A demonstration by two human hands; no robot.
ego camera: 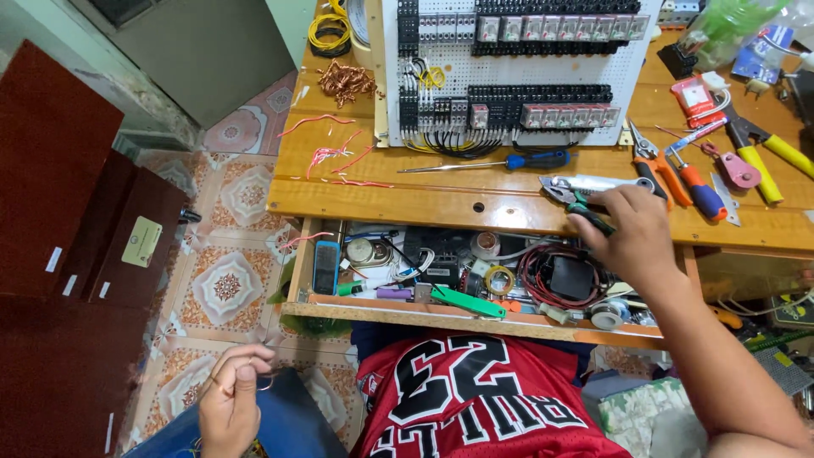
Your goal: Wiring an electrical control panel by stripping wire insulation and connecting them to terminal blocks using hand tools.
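1. The view looks down from the person's head onto a wooden surface (475, 199) with an open drawer (475, 318) just below its near edge.
2. The right hand (632, 233) reaches forward to the near edge of the surface, its fingers (593, 219) closed around the dark green handles of a pair of pliers (570, 193).
3. The pliers lie almost flat, long axis running left to right. The metal nose points left and slightly far; the handles point right, into the palm. That suits a grip from the right side.
4. The left hand (231, 405) is low and near, over the lap, well apart from the surface. Its fingers pinch a thin loop of what looks like copper wire (254, 380); the wire is too fine to be sure.
5. Just beyond the pliers lies a blue-handled screwdriver (500, 161), also lying left to right, tip to the left.
6. Farther back stands a white perforated panel (509, 68) carrying rows of black terminal blocks and relays.
7. To the right are more hand tools, among them orange-handled cutters (657, 165) and yellow-handled pliers (767, 153), handles turned toward the near right.
8. Red wire offcuts (335, 157) are scattered at the left of the surface.
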